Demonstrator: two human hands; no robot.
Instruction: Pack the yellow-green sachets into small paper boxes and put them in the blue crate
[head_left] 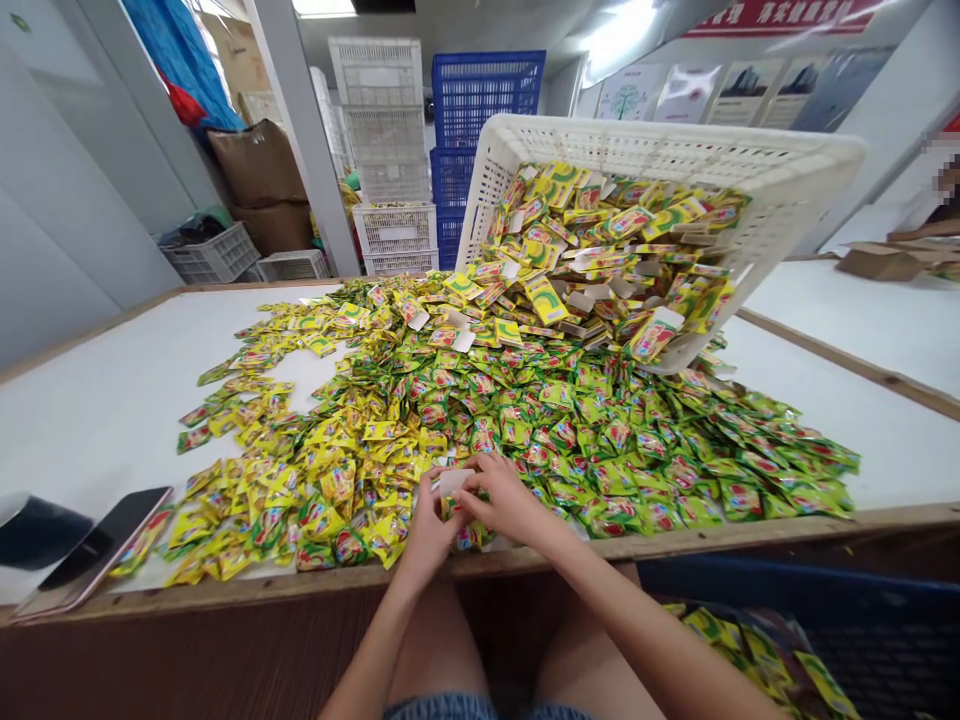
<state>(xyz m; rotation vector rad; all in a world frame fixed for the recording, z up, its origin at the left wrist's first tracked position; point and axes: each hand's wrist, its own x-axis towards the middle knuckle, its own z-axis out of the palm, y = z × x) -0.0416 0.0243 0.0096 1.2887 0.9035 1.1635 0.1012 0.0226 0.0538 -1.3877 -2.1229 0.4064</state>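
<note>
Close to the table's front edge, both my hands are closed around a small carton (454,482) whose pale flap points up. My left hand (433,520) grips it from the left, and the fingers of my right hand (504,497) pinch at its right side. Most of the carton's printed body is hidden by my fingers. Green sachets (600,440) are heaped on the right and beyond my hands. Yellow sachets (322,450) are spread to the left. Past them, a tilted white basket (787,170) spills yellow cartons (546,300) with open flaps onto the pile.
A phone (105,545) and a dark cup (37,530) rest at the table's left front. Below the table on the right is a blue crate (735,580) with yellow packs in it. White crates (382,130) and blue crates (487,100) are stacked behind the table.
</note>
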